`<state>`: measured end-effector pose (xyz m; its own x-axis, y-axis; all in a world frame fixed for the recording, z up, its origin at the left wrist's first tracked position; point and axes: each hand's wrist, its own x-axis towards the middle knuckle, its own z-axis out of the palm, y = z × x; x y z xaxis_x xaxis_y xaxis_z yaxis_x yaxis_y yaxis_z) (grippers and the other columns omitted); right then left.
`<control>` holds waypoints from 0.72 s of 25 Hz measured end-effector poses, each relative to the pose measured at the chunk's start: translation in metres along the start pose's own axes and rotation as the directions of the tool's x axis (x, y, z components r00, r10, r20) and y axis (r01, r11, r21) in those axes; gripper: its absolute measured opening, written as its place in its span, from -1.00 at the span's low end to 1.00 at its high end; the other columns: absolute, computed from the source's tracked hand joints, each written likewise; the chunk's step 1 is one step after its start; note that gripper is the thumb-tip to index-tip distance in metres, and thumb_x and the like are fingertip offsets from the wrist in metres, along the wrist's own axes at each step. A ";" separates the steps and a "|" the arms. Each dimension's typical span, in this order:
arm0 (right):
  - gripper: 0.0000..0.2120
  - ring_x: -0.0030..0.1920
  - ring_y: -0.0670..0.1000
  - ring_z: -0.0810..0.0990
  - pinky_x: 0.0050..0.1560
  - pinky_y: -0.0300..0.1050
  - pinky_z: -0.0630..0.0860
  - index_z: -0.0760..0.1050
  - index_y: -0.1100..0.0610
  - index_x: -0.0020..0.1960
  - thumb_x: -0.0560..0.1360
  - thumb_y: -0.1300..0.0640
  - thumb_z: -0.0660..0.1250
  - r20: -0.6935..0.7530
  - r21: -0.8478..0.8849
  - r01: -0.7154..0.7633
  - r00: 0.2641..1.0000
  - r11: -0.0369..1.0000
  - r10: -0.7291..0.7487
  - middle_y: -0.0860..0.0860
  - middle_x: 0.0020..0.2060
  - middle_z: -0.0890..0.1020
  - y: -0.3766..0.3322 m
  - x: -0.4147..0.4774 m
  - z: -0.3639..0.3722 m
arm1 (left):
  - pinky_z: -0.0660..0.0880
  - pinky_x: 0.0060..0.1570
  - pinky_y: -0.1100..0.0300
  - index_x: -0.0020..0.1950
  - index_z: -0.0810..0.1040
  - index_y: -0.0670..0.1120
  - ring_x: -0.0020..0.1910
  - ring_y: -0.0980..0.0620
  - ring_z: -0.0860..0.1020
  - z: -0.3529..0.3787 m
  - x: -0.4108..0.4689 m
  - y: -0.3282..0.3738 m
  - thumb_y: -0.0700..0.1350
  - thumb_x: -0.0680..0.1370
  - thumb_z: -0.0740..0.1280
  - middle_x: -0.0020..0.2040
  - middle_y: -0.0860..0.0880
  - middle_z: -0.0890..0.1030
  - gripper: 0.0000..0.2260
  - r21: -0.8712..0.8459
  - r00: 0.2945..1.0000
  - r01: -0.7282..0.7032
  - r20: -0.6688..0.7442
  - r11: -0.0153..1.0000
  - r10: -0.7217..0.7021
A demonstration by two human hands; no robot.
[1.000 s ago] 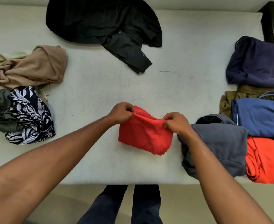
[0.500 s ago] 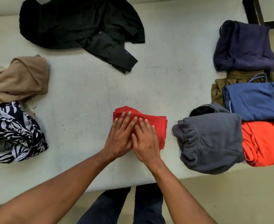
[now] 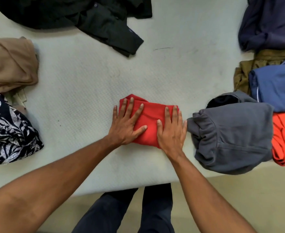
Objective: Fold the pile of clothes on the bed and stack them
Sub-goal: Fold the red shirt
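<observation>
A small folded red garment [image 3: 152,115] lies on the pale mattress [image 3: 88,84] near its front edge. My left hand [image 3: 126,125] presses flat on its left side with fingers spread. My right hand [image 3: 171,130] lies flat on its right side. Neither hand grips the cloth. Folded clothes sit to the right: a grey one [image 3: 232,137], an orange one [image 3: 284,138], a blue one [image 3: 276,84], an olive one [image 3: 244,71] and a navy one [image 3: 269,22]. Unfolded clothes lie left: a tan one [image 3: 10,64] and a leaf-print one [image 3: 9,130].
A crumpled black shirt [image 3: 81,14] lies at the far side of the mattress. The mattress front edge runs just below my wrists, with beige floor [image 3: 239,190] and my dark trouser legs [image 3: 121,212] beneath it.
A second ago both hands pinched the red garment's top edge and held it up. They laid it down, pressed it together at the middle, and have now slid apart over it.
</observation>
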<state>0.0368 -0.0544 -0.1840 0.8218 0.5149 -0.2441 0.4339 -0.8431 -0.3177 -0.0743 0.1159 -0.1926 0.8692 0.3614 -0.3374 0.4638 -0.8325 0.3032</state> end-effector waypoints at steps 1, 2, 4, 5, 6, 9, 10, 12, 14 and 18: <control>-0.42 0.60 0.19 0.18 0.53 0.34 0.16 0.27 0.04 0.60 0.62 -0.12 0.18 -0.051 -0.008 0.068 0.996 0.998 -0.069 0.14 0.61 0.21 -0.006 -0.008 -0.010 | -0.13 0.52 -0.33 0.65 -0.03 0.10 0.62 -0.14 -0.19 -0.006 -0.009 0.001 0.44 0.51 0.09 0.65 -0.12 -0.15 -0.19 0.010 0.996 -0.066 -0.060 0.998 0.066; -0.42 0.60 0.19 0.19 0.54 0.32 0.15 0.30 0.07 0.58 0.60 -0.07 0.23 -0.082 -0.024 0.172 0.981 0.985 -0.173 0.16 0.60 0.23 -0.013 -0.019 -0.016 | -0.07 0.52 -0.33 0.65 0.04 0.05 0.63 -0.15 -0.12 -0.011 -0.019 0.002 0.42 0.50 0.17 0.65 -0.14 -0.08 -0.17 0.024 0.983 -0.142 -0.119 0.990 0.143; -0.35 0.62 0.17 0.15 0.57 0.28 0.12 0.31 0.10 0.58 0.51 0.02 0.32 -0.019 -0.060 0.356 0.934 0.932 -0.358 0.16 0.61 0.21 -0.023 -0.050 -0.017 | 0.01 0.52 -0.31 0.64 0.11 0.01 0.63 -0.16 -0.05 -0.011 -0.042 0.002 0.38 0.44 0.30 0.65 -0.16 -0.01 -0.11 0.075 0.955 -0.253 -0.142 0.965 0.261; -0.27 0.63 0.17 0.11 0.58 0.26 0.11 0.26 0.10 0.60 0.46 0.06 0.36 0.054 -0.089 0.399 0.917 0.913 -0.395 0.16 0.62 0.17 -0.025 -0.062 -0.012 | 0.02 0.53 -0.28 0.65 0.09 0.01 0.63 -0.16 -0.06 -0.007 -0.049 0.000 0.35 0.39 0.36 0.65 -0.16 -0.02 -0.06 0.102 0.957 -0.261 -0.100 0.960 0.271; -0.17 0.64 0.17 0.07 0.59 0.24 0.09 0.20 0.10 0.62 0.39 0.10 0.39 0.119 -0.135 0.412 0.910 0.901 -0.398 0.16 0.63 0.12 -0.024 -0.068 -0.006 | 0.01 0.55 -0.25 0.65 0.04 0.02 0.63 -0.15 -0.08 -0.001 -0.051 -0.004 0.30 0.34 0.41 0.65 -0.15 -0.04 -0.01 0.129 0.964 -0.254 -0.042 0.959 0.261; 0.03 0.64 0.21 0.01 0.60 0.21 0.02 0.08 0.03 0.66 0.26 0.15 0.43 0.190 -0.232 0.343 0.934 0.910 -0.304 0.17 0.65 0.03 -0.013 -0.052 0.007 | 0.03 0.54 -0.25 0.65 0.01 0.01 0.62 -0.21 -0.03 0.012 -0.037 -0.004 0.08 0.25 0.47 0.65 -0.17 -0.02 0.06 0.196 0.981 -0.193 0.033 0.961 0.190; 0.06 0.64 0.23 0.03 0.60 0.22 0.03 0.08 0.00 0.66 0.24 0.15 0.45 0.186 -0.235 0.308 0.945 0.922 -0.268 0.18 0.65 0.04 -0.011 -0.041 0.009 | 0.06 0.51 -0.29 0.65 0.03 0.00 0.60 -0.25 0.02 0.012 -0.032 0.002 0.01 0.25 0.48 0.64 -0.20 0.03 0.04 0.217 0.986 -0.168 0.031 0.962 0.165; 0.03 0.59 0.26 0.18 0.56 0.26 0.14 0.16 -0.01 0.64 0.23 0.20 0.50 0.193 -0.224 0.280 0.952 0.934 -0.239 0.20 0.61 0.17 -0.012 -0.024 0.004 | 0.14 0.46 -0.35 0.63 0.09 -0.02 0.56 -0.31 0.13 0.005 -0.023 0.017 -0.11 0.33 0.47 0.60 -0.25 0.13 -0.06 0.258 0.994 -0.101 0.054 0.961 0.090; -0.14 0.45 0.28 0.42 0.43 0.22 0.36 0.35 0.02 0.54 0.27 0.22 0.50 0.234 -0.198 0.288 0.942 0.937 -0.240 0.19 0.50 0.40 -0.020 -0.011 -0.011 | 0.21 0.45 -0.30 0.62 0.13 0.01 0.53 -0.30 0.19 -0.017 -0.013 0.030 -0.17 0.43 0.43 0.58 -0.24 0.18 -0.18 0.252 0.987 -0.051 0.158 0.966 0.011; -0.61 0.03 0.15 0.65 -0.03 -0.04 0.50 0.55 -0.07 0.17 0.35 0.10 0.40 0.498 -0.029 0.250 0.843 0.968 -0.202 0.01 0.00 0.68 -0.041 0.015 -0.092 | 0.44 0.02 0.15 0.36 0.52 0.09 0.20 -0.10 0.58 -0.109 -0.002 0.043 -0.15 0.40 0.42 0.23 -0.03 0.61 -0.48 -0.009 0.928 -0.068 0.366 0.998 0.066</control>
<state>0.0651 -0.0262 -0.0899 0.4209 0.6820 -0.5981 0.6358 -0.6921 -0.3417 -0.0376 0.1250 -0.0817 0.7749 0.1269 -0.6193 0.4056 -0.8512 0.3331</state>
